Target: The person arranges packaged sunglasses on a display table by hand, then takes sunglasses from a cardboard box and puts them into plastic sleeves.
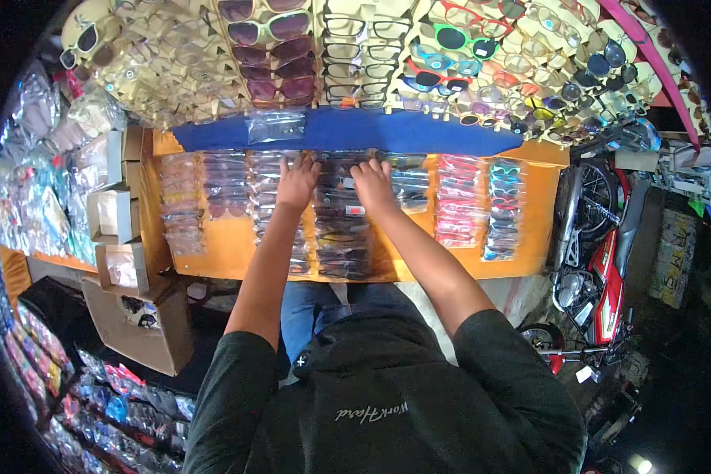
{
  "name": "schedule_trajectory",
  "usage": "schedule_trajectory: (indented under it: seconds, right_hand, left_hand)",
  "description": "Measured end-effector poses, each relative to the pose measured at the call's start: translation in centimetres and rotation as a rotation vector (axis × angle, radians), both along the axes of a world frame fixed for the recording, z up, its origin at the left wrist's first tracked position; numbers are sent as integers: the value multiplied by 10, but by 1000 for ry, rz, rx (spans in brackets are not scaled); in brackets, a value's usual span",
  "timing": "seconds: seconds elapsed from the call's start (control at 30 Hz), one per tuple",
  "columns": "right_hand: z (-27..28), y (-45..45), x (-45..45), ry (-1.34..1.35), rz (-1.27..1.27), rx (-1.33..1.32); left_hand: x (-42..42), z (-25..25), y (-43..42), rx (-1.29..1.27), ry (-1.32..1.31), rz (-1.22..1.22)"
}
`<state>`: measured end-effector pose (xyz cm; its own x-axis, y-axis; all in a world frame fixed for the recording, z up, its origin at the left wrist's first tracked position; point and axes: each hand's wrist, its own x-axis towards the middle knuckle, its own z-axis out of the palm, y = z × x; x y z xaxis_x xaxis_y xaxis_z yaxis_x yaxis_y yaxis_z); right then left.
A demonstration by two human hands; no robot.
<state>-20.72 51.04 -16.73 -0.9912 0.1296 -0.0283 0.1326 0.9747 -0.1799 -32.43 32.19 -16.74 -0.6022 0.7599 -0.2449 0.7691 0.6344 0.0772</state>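
Rows of plastic-sleeved glasses lie in columns on an orange cloth (403, 268). My left hand (296, 183) rests at the top of the middle part, between a column of clear-sleeved glasses (267, 217) and a column of dark sunglasses (341, 237). Its fingers are apart and touch the sleeves. On the other side of the dark column, my right hand (374, 188) reaches to the same height, fingers also spread on the packets. Part of the packets under both hands is hidden. To the right lie blue-tinted packets (411, 186).
A display of glasses (355, 51) rises behind a blue cloth (419, 130). Pink-framed packets (460, 201) and multicoloured ones (504, 209) lie at right. Open cardboard boxes (138, 336) stand at left, with bagged goods (43, 189) beyond. A red motorcycle (606, 288) is parked at right.
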Motion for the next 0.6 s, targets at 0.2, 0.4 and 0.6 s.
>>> schedule_trajectory:
  seconds: [0.2,0.4,0.6]
  right_hand:
    - [0,2,-1,-53,26,23]
    - [6,7,-1,-11,78,9]
    - [6,11,2,112,80,-26]
  left_hand:
    - [-2,-7,3,19,-45,9]
    - [-6,-18,0,124,-14,-15]
    - [-12,-4,-1,207,-39,-59]
